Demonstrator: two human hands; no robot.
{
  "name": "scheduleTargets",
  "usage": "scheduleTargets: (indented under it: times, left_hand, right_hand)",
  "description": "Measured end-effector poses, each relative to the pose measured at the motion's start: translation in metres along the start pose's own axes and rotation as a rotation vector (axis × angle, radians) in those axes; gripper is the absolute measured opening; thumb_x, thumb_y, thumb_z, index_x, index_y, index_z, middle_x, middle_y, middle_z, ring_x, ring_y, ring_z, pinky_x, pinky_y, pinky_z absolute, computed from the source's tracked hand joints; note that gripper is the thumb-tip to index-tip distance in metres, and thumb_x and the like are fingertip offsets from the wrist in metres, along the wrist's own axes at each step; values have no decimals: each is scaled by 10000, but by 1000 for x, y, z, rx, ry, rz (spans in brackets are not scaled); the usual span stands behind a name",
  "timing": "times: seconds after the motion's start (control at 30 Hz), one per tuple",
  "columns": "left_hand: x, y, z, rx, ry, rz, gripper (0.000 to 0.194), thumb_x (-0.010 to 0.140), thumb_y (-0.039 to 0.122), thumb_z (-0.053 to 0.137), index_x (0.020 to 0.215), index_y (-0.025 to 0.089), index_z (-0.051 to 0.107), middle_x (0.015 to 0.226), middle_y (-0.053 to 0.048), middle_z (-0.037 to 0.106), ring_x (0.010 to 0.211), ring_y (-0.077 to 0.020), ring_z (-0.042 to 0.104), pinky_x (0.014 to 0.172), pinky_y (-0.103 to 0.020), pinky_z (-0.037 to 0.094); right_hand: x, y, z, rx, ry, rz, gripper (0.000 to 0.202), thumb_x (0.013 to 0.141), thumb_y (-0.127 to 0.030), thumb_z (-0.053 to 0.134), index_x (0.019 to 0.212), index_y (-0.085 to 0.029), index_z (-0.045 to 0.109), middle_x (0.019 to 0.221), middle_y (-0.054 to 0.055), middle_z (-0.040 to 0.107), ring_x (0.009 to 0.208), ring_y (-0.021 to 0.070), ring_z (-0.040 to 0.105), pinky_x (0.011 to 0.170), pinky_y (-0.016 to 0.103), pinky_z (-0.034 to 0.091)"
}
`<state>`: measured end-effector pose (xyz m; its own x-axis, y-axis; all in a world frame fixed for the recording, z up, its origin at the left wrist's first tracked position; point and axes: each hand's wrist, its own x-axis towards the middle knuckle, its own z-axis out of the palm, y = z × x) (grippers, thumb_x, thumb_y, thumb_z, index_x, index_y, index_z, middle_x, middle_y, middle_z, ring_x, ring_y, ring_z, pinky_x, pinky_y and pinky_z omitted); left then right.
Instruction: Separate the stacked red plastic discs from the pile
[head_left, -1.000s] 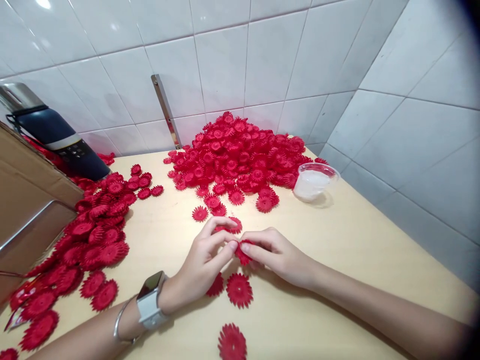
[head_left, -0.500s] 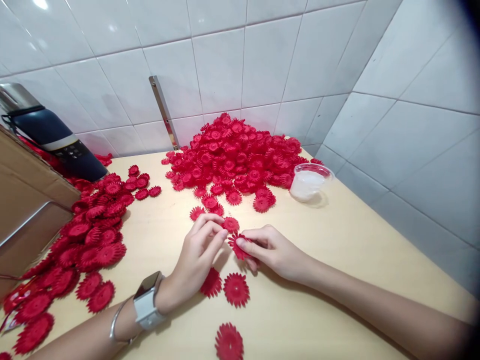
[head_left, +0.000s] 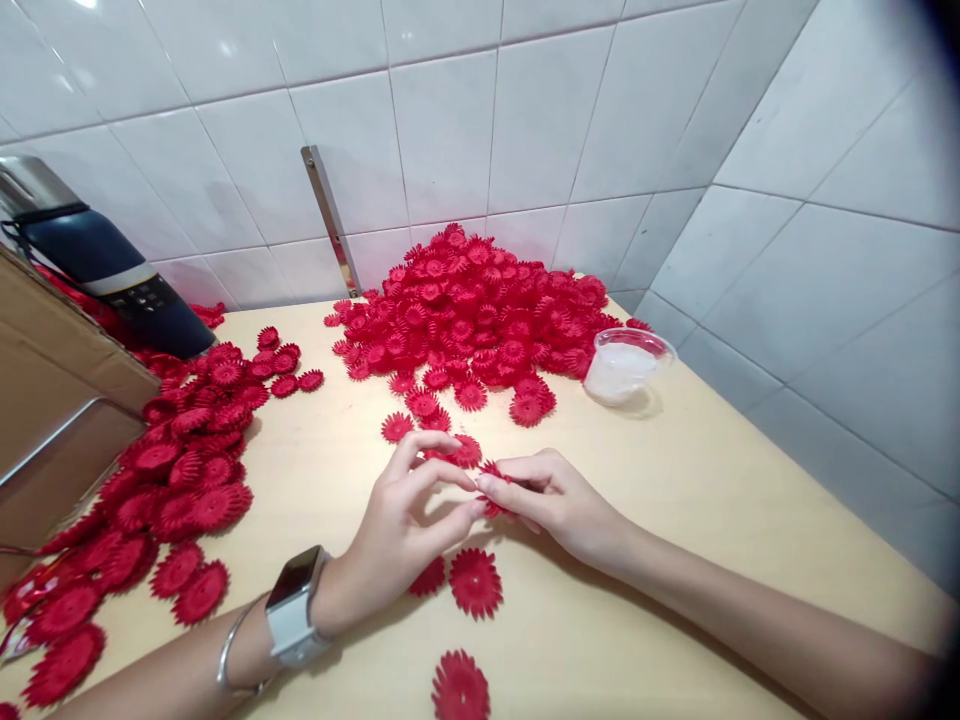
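The left hand (head_left: 401,522) has spread its grip beside the red flower (head_left: 493,508) the right hand (head_left: 566,502) pinches.

Your left hand (head_left: 405,520) has opened: a second ago its thumb and forefinger met at the left edge of the red disc (head_left: 493,508); now they stand parted, tips reaching right to that edge, contact hard to tell. Half a second ago the disc showed a broad face in your right hand (head_left: 570,505); now it looks narrower, partly behind your right thumb. Your left hand also hides more of the loose disc (head_left: 429,577) beneath it than half a second ago.
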<state>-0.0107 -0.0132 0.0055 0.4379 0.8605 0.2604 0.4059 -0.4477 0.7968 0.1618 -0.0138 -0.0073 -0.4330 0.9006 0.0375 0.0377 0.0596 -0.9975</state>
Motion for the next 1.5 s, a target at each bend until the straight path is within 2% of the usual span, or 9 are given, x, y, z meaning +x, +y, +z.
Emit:
scheduleTargets:
  times: [0.17, 0.43, 0.53, 0.7, 0.87, 1.0, 1.13, 1.33, 1.5]
  left_hand:
    - [-1, 2, 0, -26, -69, 11, 90, 768, 210, 563, 840, 208, 617, 1054, -43, 441, 994, -170, 468, 882, -289, 383]
    - [1, 1, -2, -43, -19, -33, 105, 801, 179, 509, 754, 203, 599, 1019, -32, 463, 997, -156, 461, 887, -281, 365]
    - [3, 2, 0, -46, -5, -58, 110, 804, 191, 503, 741, 205, 593, 999, -27, 466, 985, -154, 464, 883, -284, 365]
    - [4, 3, 2, -41, 33, -115, 122, 805, 200, 487, 714, 198, 568, 1005, -29, 448, 975, -165, 465, 814, -278, 394]
    - [10, -8, -2, -64, 279, -186, 145, 803, 176, 460, 663, 184, 500, 943, -26, 452, 929, -163, 470, 735, -263, 397]
    - [15, -16, -2, -124, 397, -266, 123, 800, 213, 460, 684, 184, 486, 902, -17, 461, 839, -149, 482, 702, -264, 395]
    - [16, -17, 0, -200, 418, -310, 91, 799, 257, 475, 739, 188, 484, 851, -7, 478, 771, -137, 490, 706, -269, 396]
    - [17, -13, 0, -232, 402, -335, 94, 804, 269, 462, 821, 189, 509, 865, -19, 514, 787, -143, 499, 716, -267, 395]
    - [17, -10, 0, -257, 424, -366, 106, 812, 262, 446, 857, 189, 510, 878, -21, 520, 774, -138, 497, 696, -257, 398]
  right_hand:
    - [0, 1, 0, 37, -109, -4, 361, 819, -333, 479, 514, -142, 446, 467, -58, 327, 438, 58, 273, 414, 214, 196]
    - [-1, -3, 1, -54, -172, -3, 334, 866, -326, 379, 586, -155, 441, 555, -21, 437, 529, 93, 407, 508, 218, 321]
    - [-1, -3, 1, -89, -130, 8, 305, 857, -283, 387, 585, -157, 441, 555, -14, 463, 537, 101, 430, 529, 226, 343]
    - [-1, -2, 3, -94, -81, 14, 315, 832, -230, 415, 527, -157, 444, 464, -44, 402, 449, 77, 371, 462, 207, 299]
    - [-2, -3, 2, -42, -43, 81, 309, 794, -222, 430, 495, -155, 469, 403, -58, 351, 396, 68, 328, 413, 202, 268]
    - [-1, -2, 1, 58, 0, 139, 315, 800, -275, 412, 523, -150, 495, 378, -58, 362, 373, 73, 355, 407, 206, 285]
    - [1, -1, 1, 151, 27, 129, 319, 813, -283, 404, 543, -148, 506, 404, -37, 421, 416, 90, 426, 439, 214, 324]
    - [1, -1, 1, 166, 46, 132, 336, 818, -308, 415, 538, -147, 505, 415, -30, 436, 416, 93, 425, 435, 221, 333]
    - [5, 4, 2, 188, 192, 120, 355, 825, -409, 427, 594, -145, 490, 458, -24, 471, 409, 83, 397, 418, 225, 327]
